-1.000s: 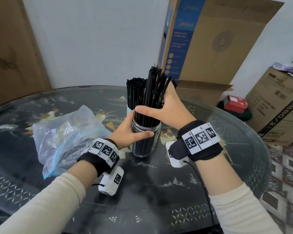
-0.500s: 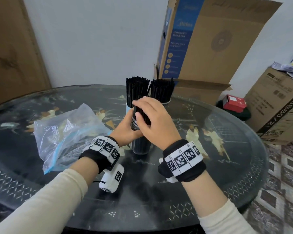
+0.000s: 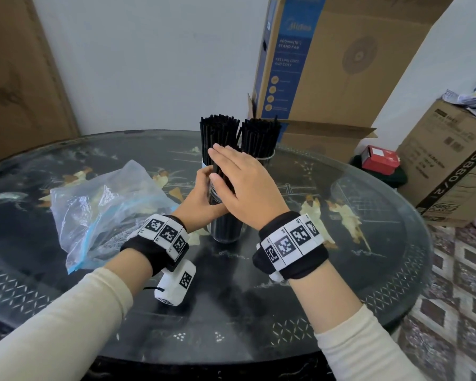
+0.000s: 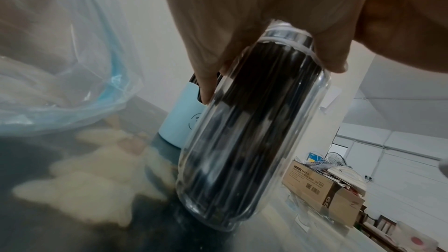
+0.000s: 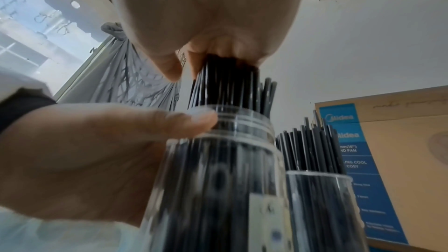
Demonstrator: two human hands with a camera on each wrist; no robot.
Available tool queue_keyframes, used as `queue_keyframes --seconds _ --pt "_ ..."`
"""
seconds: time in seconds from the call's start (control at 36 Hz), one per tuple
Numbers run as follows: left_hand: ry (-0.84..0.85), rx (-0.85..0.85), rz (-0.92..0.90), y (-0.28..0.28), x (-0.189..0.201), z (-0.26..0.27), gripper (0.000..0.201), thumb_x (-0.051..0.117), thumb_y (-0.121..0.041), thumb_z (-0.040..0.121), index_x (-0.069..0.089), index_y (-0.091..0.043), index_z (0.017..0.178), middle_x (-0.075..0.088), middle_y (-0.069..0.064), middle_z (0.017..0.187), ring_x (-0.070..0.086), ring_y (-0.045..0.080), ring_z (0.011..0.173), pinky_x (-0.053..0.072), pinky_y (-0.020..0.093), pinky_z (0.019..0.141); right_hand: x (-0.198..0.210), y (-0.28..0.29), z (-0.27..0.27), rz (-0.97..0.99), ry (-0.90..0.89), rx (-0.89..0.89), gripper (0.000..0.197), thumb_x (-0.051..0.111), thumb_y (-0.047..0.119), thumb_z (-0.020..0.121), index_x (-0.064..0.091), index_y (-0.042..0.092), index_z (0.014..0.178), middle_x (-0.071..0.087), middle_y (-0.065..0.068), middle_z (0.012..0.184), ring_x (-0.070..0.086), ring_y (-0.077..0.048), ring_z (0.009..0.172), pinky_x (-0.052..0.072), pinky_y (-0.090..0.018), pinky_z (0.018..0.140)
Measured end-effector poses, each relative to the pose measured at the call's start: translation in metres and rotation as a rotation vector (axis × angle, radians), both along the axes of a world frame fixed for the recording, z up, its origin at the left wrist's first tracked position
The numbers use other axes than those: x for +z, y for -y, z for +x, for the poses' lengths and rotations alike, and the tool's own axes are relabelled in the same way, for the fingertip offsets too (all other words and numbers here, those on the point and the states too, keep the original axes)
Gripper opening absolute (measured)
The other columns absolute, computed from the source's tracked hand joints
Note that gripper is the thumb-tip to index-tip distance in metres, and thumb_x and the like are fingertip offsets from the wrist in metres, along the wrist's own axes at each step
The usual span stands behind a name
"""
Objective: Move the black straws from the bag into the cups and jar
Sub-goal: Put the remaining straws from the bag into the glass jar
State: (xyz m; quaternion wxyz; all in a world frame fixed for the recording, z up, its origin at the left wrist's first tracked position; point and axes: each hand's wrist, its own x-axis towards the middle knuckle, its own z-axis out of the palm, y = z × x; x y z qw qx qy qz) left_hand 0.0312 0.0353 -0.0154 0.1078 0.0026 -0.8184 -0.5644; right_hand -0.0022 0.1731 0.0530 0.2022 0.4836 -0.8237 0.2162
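Observation:
A clear glass jar packed with black straws stands mid-table. My left hand grips it around the neck, and its thumb lies across the jar rim. My right hand lies flat with straight fingers on the straw tops, palm pressing down. Behind the jar stand a light blue cup and a clear cup, both full of black straws. The clear plastic bag lies crumpled to the left, and I see no straws in it.
The round glass table has a dark patterned top. A tall fan carton leans behind the cups. More cardboard boxes and a red box sit off the table at the right.
A second ago my right hand held a bundle of straws sticking up out of the jar. The bundle has sunk into the jar, and the hand has opened flat on the tops.

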Motion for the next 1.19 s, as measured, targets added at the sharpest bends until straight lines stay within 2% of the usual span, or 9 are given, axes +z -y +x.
queue_keyframes --seconds 0.17,0.33,0.5,0.61,0.69,0.78,0.89,1.03,1.19 --pt "0.005 -0.047 0.028 0.005 0.003 0.002 0.092 0.074 -0.04 0.078 0.016 -0.019 0.146 0.043 -0.019 0.132 0.044 -0.017 0.118 0.043 0.023 0.098 0.015 0.001 -0.005 -0.069 0.112 0.01 0.054 0.043 0.035 0.102 0.033 0.015 0.151 0.029 0.0 0.158 0.021 -0.014 0.147 0.013 -0.029 0.12" --pt "0.019 -0.034 0.045 0.006 0.006 0.009 0.084 0.071 -0.048 0.078 0.025 -0.019 0.143 0.045 -0.002 0.137 0.05 0.009 0.123 0.047 0.032 0.099 0.01 0.004 -0.01 0.042 0.074 -0.009 0.043 0.039 0.027 0.103 0.046 0.015 0.144 0.046 -0.003 0.148 0.037 -0.021 0.14 0.02 -0.034 0.116" --pt "0.034 -0.052 -0.002 0.007 0.007 0.012 0.068 0.063 -0.044 0.079 0.03 -0.026 0.136 0.045 -0.012 0.134 0.046 -0.016 0.109 0.043 0.005 0.083 0.009 -0.006 -0.008 -0.052 0.085 -0.03 0.06 0.051 0.043 0.098 0.034 0.018 0.15 0.029 -0.001 0.158 0.02 -0.018 0.148 0.011 -0.034 0.121" --pt "0.051 -0.069 0.015 0.01 0.006 0.015 0.08 0.063 -0.046 0.083 0.024 -0.019 0.147 0.043 -0.005 0.142 0.048 0.007 0.127 0.039 0.027 0.107 0.007 -0.027 -0.008 -0.249 0.159 -0.062 0.077 0.061 0.047 0.09 0.029 0.015 0.152 0.026 0.0 0.159 0.019 -0.013 0.148 0.019 -0.032 0.121" --pt "0.093 -0.091 0.043 0.011 0.006 0.016 0.086 0.065 -0.056 0.08 0.023 -0.026 0.148 0.043 -0.005 0.144 0.052 0.015 0.125 0.043 0.038 0.106 0.002 -0.04 -0.008 -0.296 0.405 -0.117 0.097 0.068 0.054 0.082 0.016 0.018 0.155 0.016 0.005 0.162 0.013 -0.007 0.148 0.017 -0.027 0.12" --pt "0.11 -0.111 0.079 0.008 0.009 0.018 0.076 0.06 -0.043 0.084 0.023 -0.027 0.148 0.042 -0.004 0.144 0.056 0.008 0.118 0.047 0.035 0.101 -0.005 -0.044 -0.01 -0.243 0.673 -0.176 0.113 0.074 0.061 0.072 0.01 0.022 0.155 0.013 0.005 0.162 0.015 -0.009 0.147 0.019 -0.033 0.12" --pt "0.133 -0.155 0.117 0.004 0.009 0.017 0.063 0.056 -0.022 0.094 0.024 -0.027 0.148 0.044 -0.004 0.143 0.054 0.011 0.123 0.047 0.032 0.101 -0.013 -0.042 -0.011 -0.163 0.828 -0.128 0.094 0.083 0.054 0.066 0.035 0.024 0.141 0.051 0.014 0.132 0.049 -0.006 0.124 0.042 -0.033 0.107" --pt "0.125 -0.206 0.15 -0.001 0.009 0.015 0.058 0.055 -0.017 0.095 0.029 -0.027 0.146 0.05 -0.004 0.139 0.054 0.009 0.123 0.046 0.027 0.101 -0.015 -0.052 -0.012 -0.226 0.853 -0.144 0.083 0.086 0.051 0.063 0.043 0.029 0.13 0.054 0.018 0.117 0.052 -0.002 0.109 0.041 -0.021 0.09" --pt "0.038 -0.058 0.114 -0.005 0.011 -0.003 0.037 0.054 -0.024 0.095 0.049 -0.024 0.131 0.056 -0.002 0.131 0.056 0.001 0.114 0.047 0.019 0.097 -0.015 -0.075 -0.028 -0.23 0.825 -0.209 0.081 0.085 0.044 0.068 0.043 0.023 0.135 0.054 0.014 0.122 0.052 -0.004 0.109 0.044 -0.026 0.093"
